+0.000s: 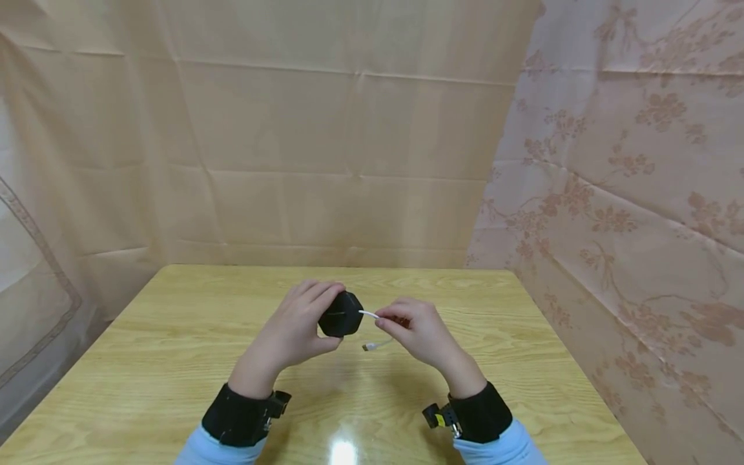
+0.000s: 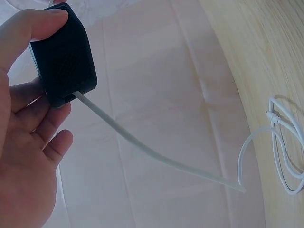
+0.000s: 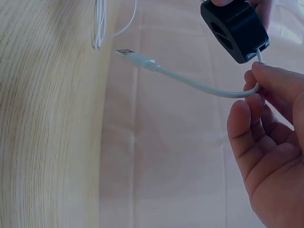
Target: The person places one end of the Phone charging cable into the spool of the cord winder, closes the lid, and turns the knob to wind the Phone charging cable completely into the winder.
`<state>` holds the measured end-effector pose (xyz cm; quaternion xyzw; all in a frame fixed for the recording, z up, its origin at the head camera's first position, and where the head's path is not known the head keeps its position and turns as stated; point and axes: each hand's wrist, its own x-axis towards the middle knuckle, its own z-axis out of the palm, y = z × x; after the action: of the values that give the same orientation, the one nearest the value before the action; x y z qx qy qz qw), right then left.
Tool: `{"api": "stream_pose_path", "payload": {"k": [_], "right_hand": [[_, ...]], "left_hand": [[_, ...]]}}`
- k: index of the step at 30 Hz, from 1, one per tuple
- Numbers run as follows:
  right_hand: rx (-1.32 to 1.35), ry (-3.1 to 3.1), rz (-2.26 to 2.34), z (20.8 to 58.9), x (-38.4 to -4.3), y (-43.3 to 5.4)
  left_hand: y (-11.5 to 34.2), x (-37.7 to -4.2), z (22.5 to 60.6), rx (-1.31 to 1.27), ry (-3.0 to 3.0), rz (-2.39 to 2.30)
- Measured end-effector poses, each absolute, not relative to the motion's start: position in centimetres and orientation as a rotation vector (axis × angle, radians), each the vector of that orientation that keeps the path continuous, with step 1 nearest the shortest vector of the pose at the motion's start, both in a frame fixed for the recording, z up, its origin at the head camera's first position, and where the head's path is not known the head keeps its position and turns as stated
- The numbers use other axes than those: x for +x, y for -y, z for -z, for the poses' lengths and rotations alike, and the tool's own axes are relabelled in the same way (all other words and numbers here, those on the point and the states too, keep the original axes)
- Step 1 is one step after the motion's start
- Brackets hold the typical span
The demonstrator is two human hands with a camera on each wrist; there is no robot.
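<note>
My left hand (image 1: 298,323) grips a black many-sided case (image 1: 343,316) above the wooden table, its thumb and fingers on opposite edges. My right hand (image 1: 421,330) pinches a white USB cable (image 1: 369,314) close to where it leaves the case's right side. Past those fingertips the cable bends round, and its metal-ended USB plug (image 3: 135,58) hangs loose to the left in the right wrist view. From the case, in the left wrist view, a white cable (image 2: 142,147) runs toward a loose coil (image 2: 285,147). What lies inside the case is hidden.
The light wooden table (image 1: 174,361) spreads beneath both hands. A plain beige curtain (image 1: 325,129) hangs behind it, and a flowered cloth (image 1: 628,194) lines the right side. Each wrist wears a black band (image 1: 238,416) with a small camera.
</note>
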<state>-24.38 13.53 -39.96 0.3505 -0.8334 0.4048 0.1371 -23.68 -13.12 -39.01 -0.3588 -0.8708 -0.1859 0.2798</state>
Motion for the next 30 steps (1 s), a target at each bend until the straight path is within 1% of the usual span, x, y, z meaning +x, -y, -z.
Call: {"api": "stream_pose_path", "payload": {"k": [5, 18, 30], "right_hand": [[0.988, 2.421, -1.148, 39.8, -24.3, -13.8], [0.844, 2.430, -1.171, 39.4, -24.5, -15.4], [0.822, 2.421, -1.167, 39.4, -24.7, -16.0]], "left_hand": [[13.1, -23.7, 39.1, -0.952, 2.342, 0.508], [14.6, -24.0, 38.7, -0.810, 2.339, 0.539], [15.4, -24.3, 38.8, -0.772, 2.316, 0.556]]}}
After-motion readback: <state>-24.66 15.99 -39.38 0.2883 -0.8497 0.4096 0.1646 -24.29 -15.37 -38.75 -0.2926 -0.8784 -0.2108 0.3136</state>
